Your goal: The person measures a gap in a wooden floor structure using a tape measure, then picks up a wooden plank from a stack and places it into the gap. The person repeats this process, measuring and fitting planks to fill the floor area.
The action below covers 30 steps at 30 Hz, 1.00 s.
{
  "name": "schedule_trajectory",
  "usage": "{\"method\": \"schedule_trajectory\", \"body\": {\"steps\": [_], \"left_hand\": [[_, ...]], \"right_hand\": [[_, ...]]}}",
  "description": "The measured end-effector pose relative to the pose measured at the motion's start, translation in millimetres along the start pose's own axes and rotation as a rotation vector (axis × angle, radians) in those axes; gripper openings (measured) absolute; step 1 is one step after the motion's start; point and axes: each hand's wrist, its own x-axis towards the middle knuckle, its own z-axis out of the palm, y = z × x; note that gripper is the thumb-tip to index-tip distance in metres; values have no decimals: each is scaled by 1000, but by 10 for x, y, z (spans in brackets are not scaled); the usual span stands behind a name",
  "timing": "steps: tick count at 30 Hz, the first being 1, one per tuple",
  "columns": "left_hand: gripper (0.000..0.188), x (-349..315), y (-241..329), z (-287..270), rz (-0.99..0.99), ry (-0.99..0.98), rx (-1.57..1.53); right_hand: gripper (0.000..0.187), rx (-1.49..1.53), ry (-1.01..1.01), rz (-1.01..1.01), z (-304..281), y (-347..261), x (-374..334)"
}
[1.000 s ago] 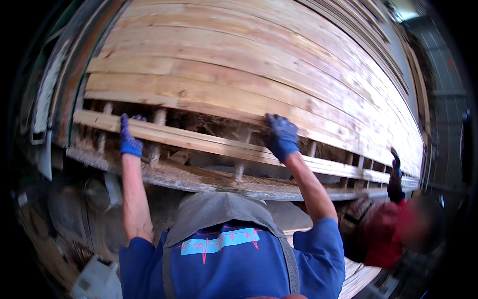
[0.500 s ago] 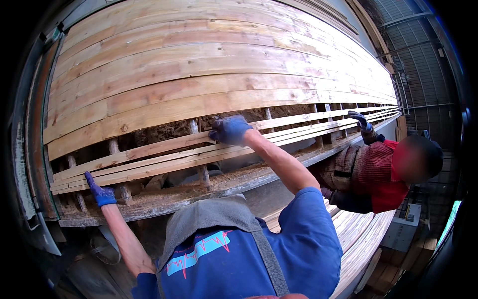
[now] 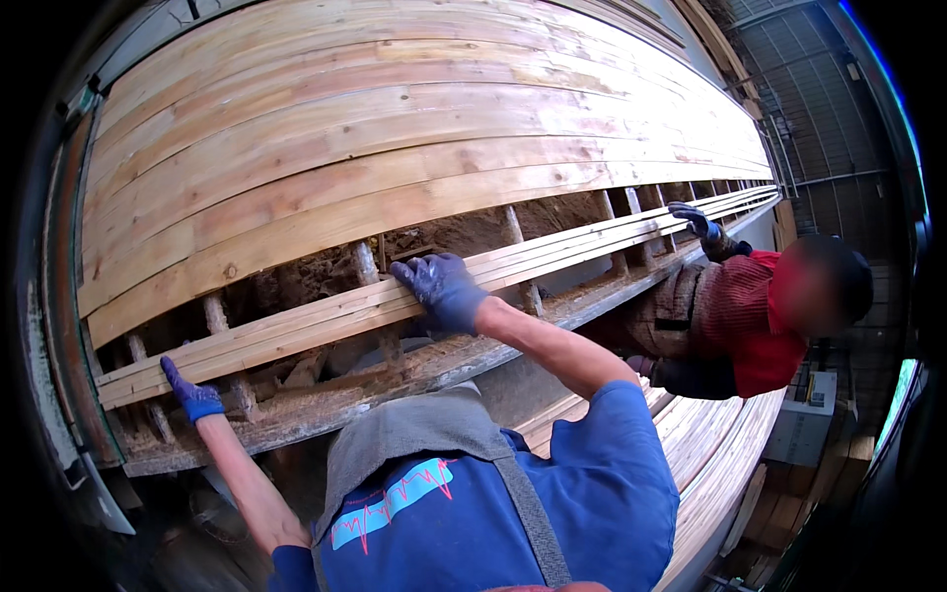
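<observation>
Several long, narrow pale wooden boards (image 3: 296,331) lie side by side in a tight bundle along the near side of a wide plank surface. My right hand (image 3: 441,289), in a blue work glove, grips the bundle from above, its fingers curled over the far edge. Near the boards' left end, my gloved left hand (image 3: 194,395) holds their near edge, with one digit pointing up against it and the other fingers mostly hidden. To the right, a co-worker's gloved hand (image 3: 698,223) is at the same bundle, fingers spread.
Wide joined planks (image 3: 414,128) cover the far side. Between them and the bundle is a gap with short crosspieces (image 3: 364,262) over brown loose material. A rough ledge (image 3: 434,370) runs along the near side. The co-worker (image 3: 730,316) stands at right, beside stacked boards (image 3: 710,449).
The boards, which were spread with gaps between them, are now pressed together. My right hand has shifted slightly nearer and left, and my left hand slightly nearer. The co-worker's hand remains at the boards.
</observation>
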Motion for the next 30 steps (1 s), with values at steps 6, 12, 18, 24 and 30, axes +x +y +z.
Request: {"method": "schedule_trajectory", "body": {"steps": [6,12,18,24,30], "left_hand": [[78,-15,7,-21,17,2,-1],[77,-222,12,181,-21,43,-20],[78,-128,4,67,18,56,34],[80,-208,27,160,-15,77,34],[101,-634,337,-146,-336,-97,167]], "right_hand": [[81,15,-7,33,73,-42,3],[61,995,597,745,54,817,126],[43,1561,984,1522,161,2222,-485],[39,1864,1155,1628,570,2600,-81],[32,1889,1486,1215,592,2414,-199]]}}
